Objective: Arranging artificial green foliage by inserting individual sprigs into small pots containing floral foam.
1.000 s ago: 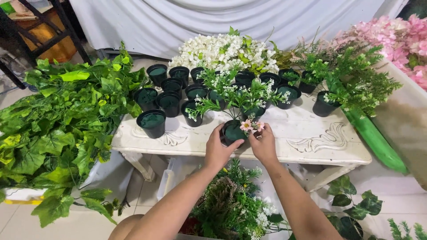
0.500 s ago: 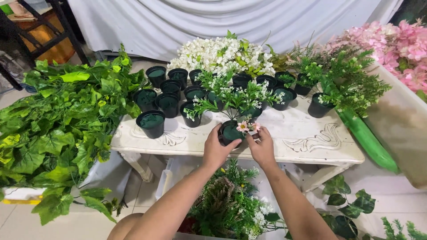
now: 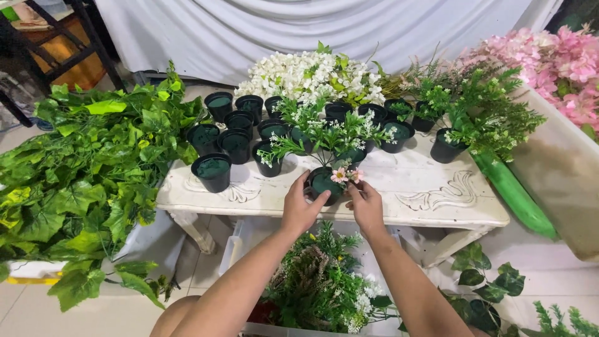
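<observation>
A heap of broad green leaf garlands (image 3: 81, 168) sits at the far left, spilling past the edge of the white carved counter (image 3: 430, 193), near enough to draw from but off the working surface. Next along, a cluster of empty black pots (image 3: 228, 134) filled with dark green foam stands grouped on the counter's left half, upright and close together.

At the front edge, nearest the person, stands one small black pot (image 3: 324, 185) already carrying leafy sprigs, set apart from the others so both hands can close in on it. The left hand (image 3: 301, 209) wraps the pot's left side, fingers curled against its wall, apparently to steady it. The right hand (image 3: 367, 206) is just beside the rim on the right, its fingers pinched near small pink flowers (image 3: 347, 176) at the pot's top; whether it actually grips their stems cannot be told.

Behind lie white blossoms (image 3: 309, 75), then planted pots with green sprigs (image 3: 480, 118), and pink flowers (image 3: 552, 65) heaped at far right. Below the counter a bin of mixed stems (image 3: 318, 281) sits within reach.
</observation>
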